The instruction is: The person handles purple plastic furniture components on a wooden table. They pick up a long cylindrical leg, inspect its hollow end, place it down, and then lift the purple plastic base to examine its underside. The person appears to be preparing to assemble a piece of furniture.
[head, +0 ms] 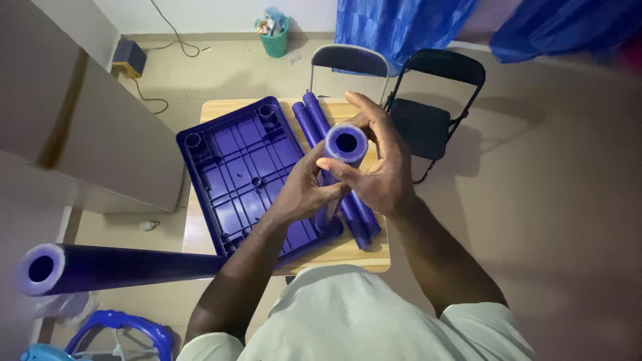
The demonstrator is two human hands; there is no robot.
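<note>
Item: purple tube [346,144], clamped upright between my left hand [304,190] and right hand [374,167]. Below the grip: ribbed purple panel [234,167]; beside it, two spare tubes [314,117]. Risk, as I judge: a loosened grip drops the tube onto them.

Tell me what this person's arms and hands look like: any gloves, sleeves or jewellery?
Both hands are bare: no gloves show on the left hand or the right hand, and no rings, watch or bracelets are visible on the fingers or wrists. The forearms are uncovered too. The only clothing in view is a pale, light-coloured short-sleeved shirt, with sleeves ending above the elbows.
</note>
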